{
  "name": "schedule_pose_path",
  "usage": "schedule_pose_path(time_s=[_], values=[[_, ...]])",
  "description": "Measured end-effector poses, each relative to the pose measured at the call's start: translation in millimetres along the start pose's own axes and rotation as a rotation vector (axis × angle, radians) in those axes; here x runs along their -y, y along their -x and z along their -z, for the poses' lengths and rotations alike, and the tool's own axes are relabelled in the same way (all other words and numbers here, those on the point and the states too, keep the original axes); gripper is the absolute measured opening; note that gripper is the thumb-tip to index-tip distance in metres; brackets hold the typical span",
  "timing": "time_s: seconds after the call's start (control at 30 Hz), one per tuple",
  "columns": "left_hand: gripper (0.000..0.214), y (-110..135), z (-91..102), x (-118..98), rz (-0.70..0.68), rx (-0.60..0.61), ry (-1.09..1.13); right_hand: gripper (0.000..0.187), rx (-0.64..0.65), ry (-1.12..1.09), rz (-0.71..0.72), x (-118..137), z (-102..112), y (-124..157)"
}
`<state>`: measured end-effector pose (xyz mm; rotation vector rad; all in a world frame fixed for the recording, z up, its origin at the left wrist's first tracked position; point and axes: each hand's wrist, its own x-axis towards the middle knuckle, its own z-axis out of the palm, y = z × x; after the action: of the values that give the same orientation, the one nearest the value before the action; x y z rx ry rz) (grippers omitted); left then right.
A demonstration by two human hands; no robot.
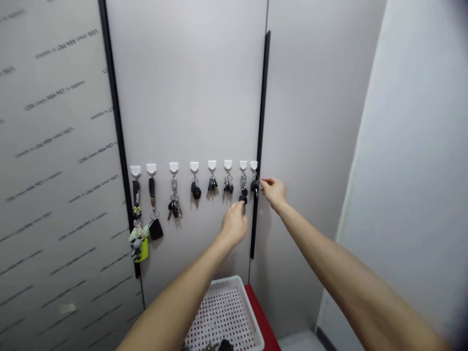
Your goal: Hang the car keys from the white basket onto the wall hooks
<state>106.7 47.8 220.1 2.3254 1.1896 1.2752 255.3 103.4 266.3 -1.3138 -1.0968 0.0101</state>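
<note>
My left hand (235, 223) is raised to the bunch of keys (243, 191) on the second hook from the right, its fingers closed at the dark lower end. Just right of the last bunch of keys (255, 186), my right hand (275, 191) has thumb and fingers pinched together. Whether it grips part of that bunch is too small to make out. Both bunches hang from white hooks, the last hook (253, 165) being close to the black vertical handle strip (263, 97).
Several more key bunches hang leftward in a row, including keys with a black leather strap (152, 187) and a yellow-green tag (142, 250). Below, a white perforated basket (252, 312) with dark items stands on a red surface (261, 312). A white wall (413, 146) rises at right.
</note>
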Motion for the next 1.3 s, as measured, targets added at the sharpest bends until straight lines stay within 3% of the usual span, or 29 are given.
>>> schedule_pose_path(time_s=[0.1,0.27,0.4,0.5,0.6,0.7,0.8,0.9,1.07,1.3], values=[[0.040,47,-5.1,34,0.130,0.047,0.121,0.024,0.044,-0.016,-0.010,-21,-2,48],[0.034,138,-23.3,98,0.447,0.081,0.229,0.019,0.625,-0.060,-0.106,-71,-27,183],[0.033,185,-29.0,131,0.657,0.140,0.256,0.017,0.955,-0.036,-0.189,-93,-45,267],[0.032,190,-21.3,140,0.730,0.154,0.243,0.023,1.207,0.014,-0.234,-87,-53,282],[0.043,169,1.2,134,0.673,0.101,0.334,0.036,1.331,0.031,-0.195,-61,-56,261],[0.058,132,39.0,111,0.552,0.010,0.506,0.053,1.198,-0.112,-0.120,-16,-52,224],[0.070,100,80.8,74,0.320,-0.107,0.684,0.064,0.908,-0.419,-0.008,39,-39,189],[0.076,82,109.3,39,0.095,-0.149,0.786,0.069,0.673,-0.663,0.138,79,-24,169],[0.078,74,118.2,15,0.005,-0.139,0.821,0.069,0.600,-0.733,0.207,94,-17,164],[0.076,73,107.4,26,0.034,-0.156,0.777,0.070,0.629,-0.707,0.167,88,-25,171]])
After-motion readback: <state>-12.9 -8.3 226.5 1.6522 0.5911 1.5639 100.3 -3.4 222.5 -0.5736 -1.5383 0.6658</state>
